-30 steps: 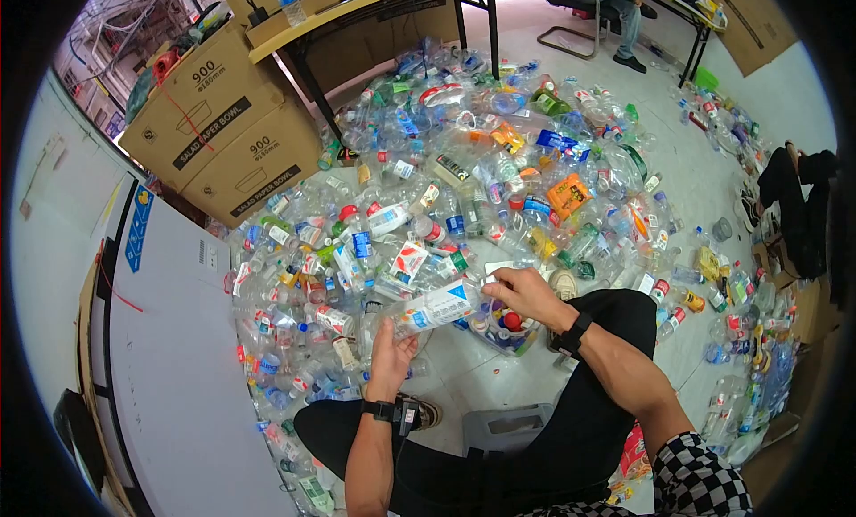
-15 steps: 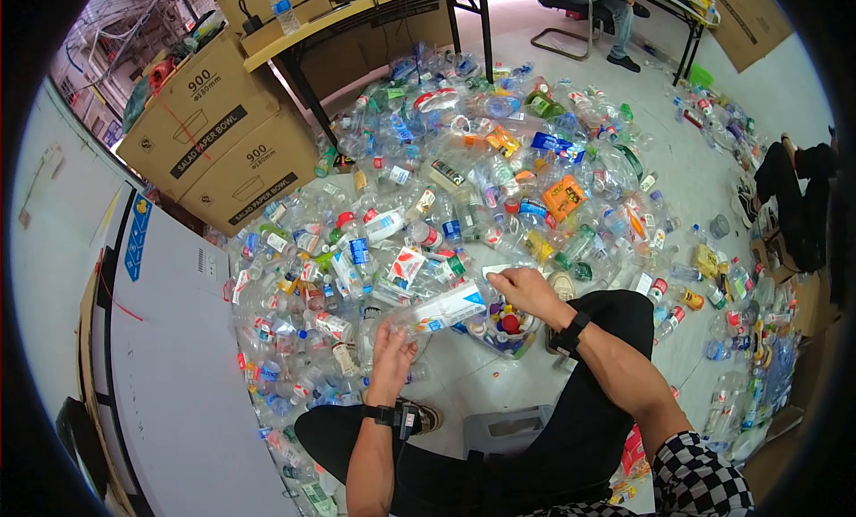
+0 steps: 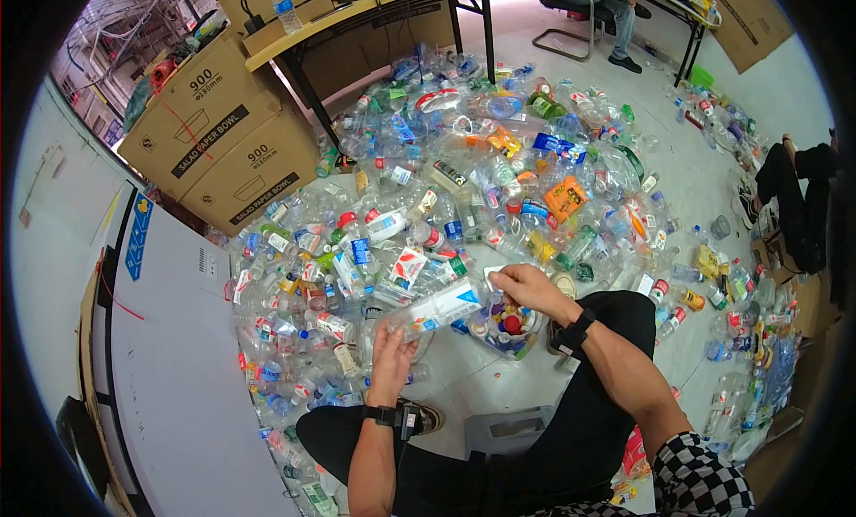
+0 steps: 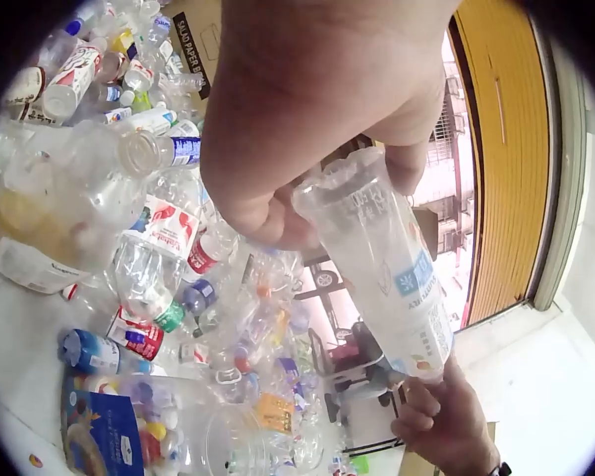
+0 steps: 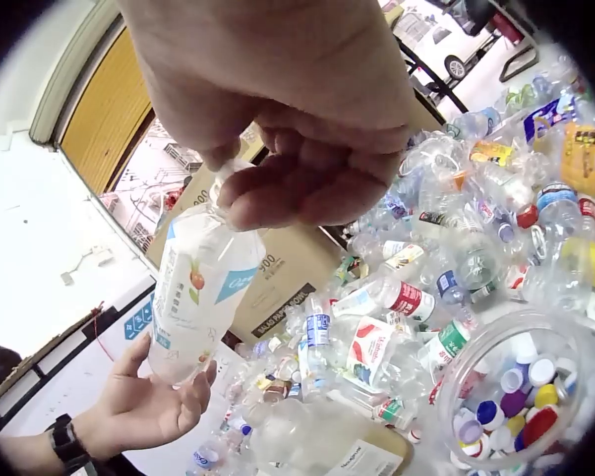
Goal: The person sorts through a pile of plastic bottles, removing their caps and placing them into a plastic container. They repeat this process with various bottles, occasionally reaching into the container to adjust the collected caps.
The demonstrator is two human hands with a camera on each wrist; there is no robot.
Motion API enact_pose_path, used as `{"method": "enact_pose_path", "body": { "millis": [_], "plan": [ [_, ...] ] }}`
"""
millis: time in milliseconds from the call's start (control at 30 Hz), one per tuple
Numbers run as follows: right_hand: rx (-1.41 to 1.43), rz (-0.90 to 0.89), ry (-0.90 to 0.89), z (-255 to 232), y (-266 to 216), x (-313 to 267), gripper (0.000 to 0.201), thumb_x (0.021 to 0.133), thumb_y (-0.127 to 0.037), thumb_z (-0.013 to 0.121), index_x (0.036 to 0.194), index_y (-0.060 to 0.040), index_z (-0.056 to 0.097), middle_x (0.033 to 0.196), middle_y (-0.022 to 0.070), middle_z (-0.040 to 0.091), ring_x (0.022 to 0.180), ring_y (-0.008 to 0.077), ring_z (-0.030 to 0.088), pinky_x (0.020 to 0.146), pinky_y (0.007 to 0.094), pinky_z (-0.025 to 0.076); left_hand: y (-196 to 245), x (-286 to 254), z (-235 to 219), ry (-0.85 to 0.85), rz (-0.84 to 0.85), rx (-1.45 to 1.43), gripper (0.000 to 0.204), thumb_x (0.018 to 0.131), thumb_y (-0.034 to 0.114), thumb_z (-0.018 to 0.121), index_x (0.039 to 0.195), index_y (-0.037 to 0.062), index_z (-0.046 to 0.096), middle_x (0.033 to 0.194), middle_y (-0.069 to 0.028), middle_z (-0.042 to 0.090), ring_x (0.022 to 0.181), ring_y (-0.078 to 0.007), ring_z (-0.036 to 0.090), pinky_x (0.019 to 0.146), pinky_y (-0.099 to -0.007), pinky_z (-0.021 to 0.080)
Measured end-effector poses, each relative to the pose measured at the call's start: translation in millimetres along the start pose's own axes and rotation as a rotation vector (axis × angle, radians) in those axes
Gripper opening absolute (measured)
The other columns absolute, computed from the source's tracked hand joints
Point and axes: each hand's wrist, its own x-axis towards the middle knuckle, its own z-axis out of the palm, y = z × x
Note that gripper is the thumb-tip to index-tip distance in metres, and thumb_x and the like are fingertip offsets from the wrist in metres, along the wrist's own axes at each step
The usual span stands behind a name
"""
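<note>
Person seated on the floor [image 3: 499, 388]. Left hand [image 3: 393, 355] grips the base end of a clear plastic bottle [image 3: 439, 307] with white-and-blue label, fingers curled round it. Right hand [image 3: 526, 288] pinches the neck end, fingers bunched at the mouth; can't tell whether a cap is on. Bottle is held off the floor, tilted, base lower toward the left hand, neck higher toward the right.

Directly under the right hand: clear jar of coloured bottle caps [image 3: 504, 330], rim open upward, just beside the person's knee. In the right wrist view the jar [image 5: 535, 397] sits low right, caps visible inside.

A dense pile of empty plastic bottles [image 3: 464, 178] covers the floor ahead and to both sides, its edge reaching right up to the jar. Bare floor only in a narrow patch between the legs and the pile, plus a strip far right. White board [image 3: 169, 356] bounds the left side. Cardboard boxes [image 3: 214, 134] marked salad paper bowl stand back left, against a yellow tabletop [image 3: 348, 13].
</note>
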Motion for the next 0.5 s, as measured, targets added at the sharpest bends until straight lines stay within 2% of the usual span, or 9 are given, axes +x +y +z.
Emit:
{"method": "enact_pose_path", "body": {
  "millis": [33, 67, 133, 267, 333, 433, 500],
  "plan": [
    [-0.158, 0.061, -0.002, -2.3, -4.3, -0.9, 0.061, 0.093, -0.054, 0.049, 0.089, 0.0046, 0.066, 0.06, 0.0081, 0.061, 0.058, 0.0161, 0.063, 0.057, 0.0304, 0.05, 0.8, -0.6, 1.1, 0.0, 0.0, 0.0, 0.048, 0.095, 0.014, 0.057, 0.138, 0.0132, 0.037, 0.123, -0.0053, 0.055, 0.104, -0.0156, 0.057, 0.085, -0.0302, 0.048],
    [-0.158, 0.062, -0.002, -2.0, -4.6, -1.1, 0.061, 0.093, -0.054, 0.049, 0.089, 0.0046, 0.066, 0.06, 0.0081, 0.061, 0.058, 0.0161, 0.063, 0.057, 0.0304, 0.05, 1.8, -1.6, 2.1, -0.015, 0.003, -0.008, 0.046, 0.095, 0.014, 0.057, 0.137, 0.0131, 0.038, 0.123, -0.0052, 0.055, 0.104, -0.0157, 0.057, 0.085, -0.0302, 0.048],
    [-0.217, 0.188, 0.039, -1.6, -4.7, -1.7, 0.071, 0.09, -0.063, 0.045, 0.073, 0.0019, 0.067, 0.055, 0.008, 0.06, 0.058, 0.0188, 0.064, 0.058, 0.0324, 0.05, 3.2, -3.3, 4.0, -0.03, 0.007, -0.015, 0.045, 0.094, 0.013, 0.056, 0.136, 0.013, 0.04, 0.122, -0.0051, 0.056, 0.104, -0.0158, 0.057, 0.085, -0.0301, 0.048],
    [-0.237, 0.213, 0.042, -1.6, 8.7, 3.2, 0.074, 0.089, -0.066, 0.044, 0.076, 0.0027, 0.067, 0.058, 0.0099, 0.062, 0.058, 0.0213, 0.064, 0.057, 0.0347, 0.05, 2.7, -3.6, 4.4, -0.056, 0.014, -0.004, 0.042, 0.095, 0.012, 0.055, 0.135, 0.0122, 0.042, 0.123, -0.005, 0.056, 0.106, -0.0154, 0.057, 0.086, -0.0304, 0.048],
    [-0.273, 0.078, 0.094, -0.2, 12.8, 4.3, 0.072, 0.09, -0.064, 0.044, 0.08, 0.0035, 0.067, 0.057, 0.0103, 0.061, 0.058, 0.0221, 0.064, 0.057, 0.0352, 0.05, 0.7, -2.3, 3.4, -0.069, 0.014, 0.004, 0.042, 0.095, 0.012, 0.055, 0.135, 0.0119, 0.042, 0.124, -0.0049, 0.056, 0.106, -0.0152, 0.057, 0.087, -0.0306, 0.048],
    [-0.208, 0.073, 0.139, 2.2, 13.8, 3.0, 0.071, 0.091, -0.062, 0.043, 0.083, 0.0038, 0.068, 0.057, 0.0105, 0.061, 0.058, 0.0216, 0.064, 0.057, 0.0347, 0.05, -2.7, -2.2, 2.3, -0.107, 0.017, 0.028, 0.038, 0.095, 0.013, 0.055, 0.132, 0.0105, 0.044, 0.125, -0.0057, 0.055, 0.108, -0.0183, 0.057, 0.091, -0.0332, 0.049],
    [-0.163, 0.112, 0.116, 0.1, 12.0, 3.3, 0.069, 0.092, -0.061, 0.043, 0.087, 0.0038, 0.067, 0.059, 0.0101, 0.061, 0.057, 0.0205, 0.064, 0.056, 0.0338, 0.049, -3.7, -2.1, 2.1, -0.086, -0.004, -0.01, 0.042, 0.094, 0.007, 0.055, 0.134, 0.0106, 0.043, 0.123, -0.0045, 0.057, 0.108, -0.0149, 0.057, 0.089, -0.0322, 0.048]
  ]
}}
